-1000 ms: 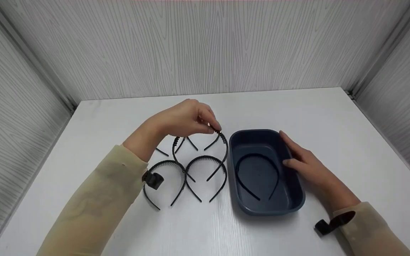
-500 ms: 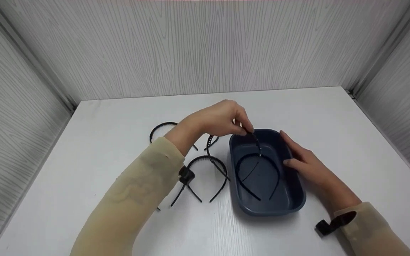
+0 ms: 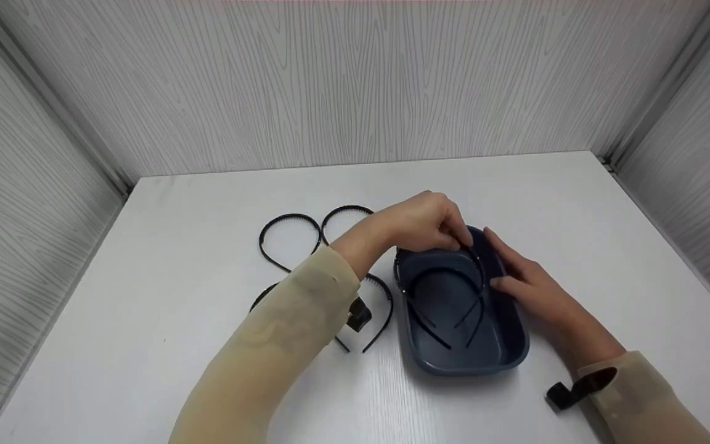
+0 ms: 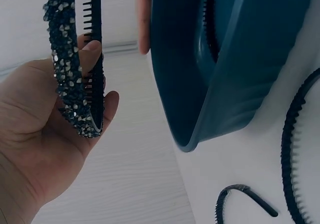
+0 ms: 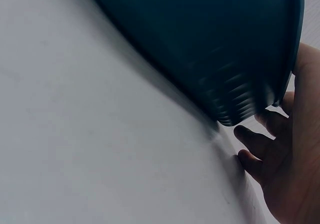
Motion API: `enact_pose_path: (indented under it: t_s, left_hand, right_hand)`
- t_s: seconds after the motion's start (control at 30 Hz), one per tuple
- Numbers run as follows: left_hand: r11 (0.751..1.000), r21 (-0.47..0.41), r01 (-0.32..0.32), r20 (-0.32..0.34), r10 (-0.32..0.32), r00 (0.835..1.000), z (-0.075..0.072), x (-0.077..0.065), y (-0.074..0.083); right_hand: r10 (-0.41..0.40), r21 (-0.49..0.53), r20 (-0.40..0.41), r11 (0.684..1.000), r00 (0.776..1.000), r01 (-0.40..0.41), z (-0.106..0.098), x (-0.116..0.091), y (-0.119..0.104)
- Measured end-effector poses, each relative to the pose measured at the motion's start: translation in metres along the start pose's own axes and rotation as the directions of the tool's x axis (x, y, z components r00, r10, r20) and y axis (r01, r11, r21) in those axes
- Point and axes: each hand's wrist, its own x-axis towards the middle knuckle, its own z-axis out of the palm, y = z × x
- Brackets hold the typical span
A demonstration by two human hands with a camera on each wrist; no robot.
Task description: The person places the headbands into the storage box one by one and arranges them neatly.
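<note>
My left hand [image 3: 428, 223] pinches a black toothed headband [image 3: 480, 268] by its top, and the headband hangs in the dark blue plastic bin [image 3: 475, 371]. In the left wrist view, dark and clear sparkly stones cover the outside of this headband [image 4: 65, 67], with the thumb inside its curve. Another black headband [image 3: 434, 336] lies on the bin's floor. On the bin's right side, my right hand [image 3: 534, 287] grips the wall, thumb over the rim and fingers outside. The right wrist view shows those fingers beside the bin's outer wall [image 5: 215, 49].
Left of the bin, several black headbands lie on the white table [image 3: 176, 277]: a back left headband [image 3: 261, 237], a back right headband [image 3: 344, 208] and a front headband [image 3: 387, 293] among them. My left sleeve [image 3: 281, 333] partly covers some. Pale wood-grain panels [image 3: 355, 80] enclose the table.
My left hand has carried the held headband rightward from over the table headbands into the bin, and lowered it. The right hand and the bin have stayed in place.
</note>
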Motion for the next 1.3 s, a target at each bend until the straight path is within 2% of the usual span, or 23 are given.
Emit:
enact_pose_path:
  t_s: [0.37, 0.6, 1.03, 1.3]
  left_hand:
    - [0.998, -0.044, 0.044, -0.028, -0.045, 0.999, 0.019, 0.009, -0.013]
    - [0.999, -0.006, 0.053, -0.029, -0.053, 0.998, 0.029, 0.014, -0.021]
    - [0.999, 0.0, 0.048, -0.023, -0.048, 0.999, 0.05, 0.025, -0.031]
    - [0.998, 0.001, 0.068, -0.007, -0.068, 0.998, 0.06, 0.029, -0.038]
  right_hand:
    - [0.008, -0.002, 0.004, 1.0, 1.0, -0.008, 0.0, 0.0, -0.002]
    - [0.007, -0.014, 0.001, 1.0, 1.0, -0.006, 0.0, 0.0, -0.001]
    - [-0.034, -0.013, -0.008, 0.999, 0.999, 0.034, -0.002, -0.001, -0.004]
    - [-0.028, -0.015, -0.004, 1.0, 1.0, 0.028, -0.002, 0.0, -0.003]
